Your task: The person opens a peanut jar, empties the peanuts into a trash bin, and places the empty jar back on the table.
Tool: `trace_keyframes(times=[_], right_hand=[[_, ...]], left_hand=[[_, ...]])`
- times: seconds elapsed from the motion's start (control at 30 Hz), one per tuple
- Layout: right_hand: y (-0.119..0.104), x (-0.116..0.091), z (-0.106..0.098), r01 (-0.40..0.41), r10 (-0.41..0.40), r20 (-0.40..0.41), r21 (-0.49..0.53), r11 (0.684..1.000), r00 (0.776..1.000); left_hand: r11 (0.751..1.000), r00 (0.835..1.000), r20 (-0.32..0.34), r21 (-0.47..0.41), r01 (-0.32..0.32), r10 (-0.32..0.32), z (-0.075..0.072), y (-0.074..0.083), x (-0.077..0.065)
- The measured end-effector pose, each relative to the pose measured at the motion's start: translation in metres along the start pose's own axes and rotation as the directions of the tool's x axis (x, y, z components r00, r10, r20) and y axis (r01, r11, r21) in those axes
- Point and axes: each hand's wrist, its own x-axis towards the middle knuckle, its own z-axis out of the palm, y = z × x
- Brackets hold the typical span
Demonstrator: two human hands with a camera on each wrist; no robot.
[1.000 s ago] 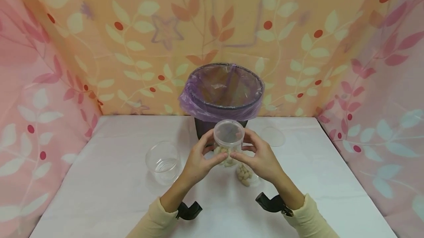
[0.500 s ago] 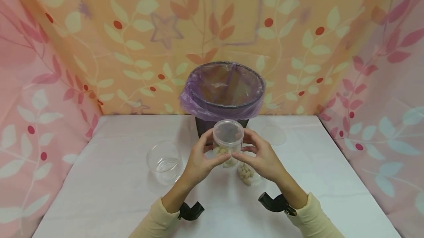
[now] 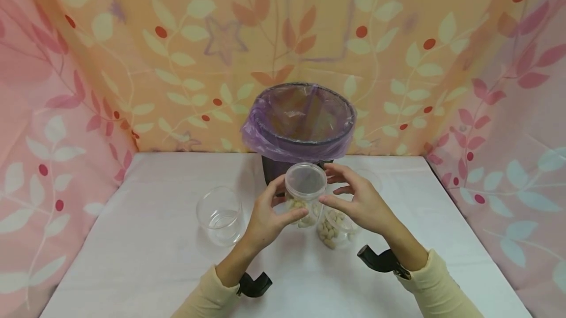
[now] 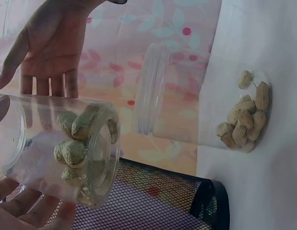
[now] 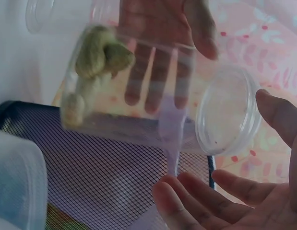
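Note:
My left hand [image 3: 269, 215] grips a clear plastic jar [image 3: 305, 185] with several peanuts [image 4: 74, 143] at its bottom. The jar stands roughly upright in front of the bin, with a translucent top; whether that is a lid is hard to tell. Close by on the right, my right hand [image 3: 362, 205] has its fingers spread and loosely bent, off the jar, as the right wrist view also shows. Below the right hand, a second clear jar [image 4: 182, 96] stands on the table with several peanuts [image 3: 327, 234] inside. The right hand partly hides it in the head view.
A black mesh bin [image 3: 274, 168] with a purple bag [image 3: 265, 138] stands at the back centre of the white table [image 3: 146, 239]. A third clear jar [image 3: 219, 216], without peanuts, sits to the left. Patterned cloth [image 3: 177, 62] hangs at the back and sides.
My right hand has let go of the jar and moved a little right, its fingers spreading. The left hand keeps hold of the jar in nearly the same place.

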Motion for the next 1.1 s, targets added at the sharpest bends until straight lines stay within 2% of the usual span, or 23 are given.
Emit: trace_keyframes(times=[0.27,0.5,0.7,0.87,1.1], right_hand=[[-0.009,0.006,-0.016,0.031,-0.029,0.027,-0.081,0.996,0.999],[-0.018,0.016,-0.023,0.060,-0.051,0.066,-0.136,0.989,0.997],[-0.028,0.023,-0.027,0.079,-0.056,0.119,-0.202,0.976,0.991],[-0.035,0.027,-0.025,0.090,-0.042,0.181,-0.266,0.960,0.983],[-0.044,0.031,-0.020,0.063,0.043,0.250,-0.401,0.914,0.967]], left_hand=[[1.000,1.000,0.012,0.001,0.004,-0.004,0.004,-0.002,-0.003],[1.000,1.000,0.021,-0.002,-0.005,0.005,0.005,-0.001,-0.003],[1.000,1.000,0.028,0.007,0.011,-0.011,0.005,-0.001,-0.001],[1.000,0.999,0.033,0.008,0.007,-0.008,0.006,-0.001,-0.002],[1.000,0.999,0.034,0.026,-0.003,0.002,0.008,-0.002,-0.003]])
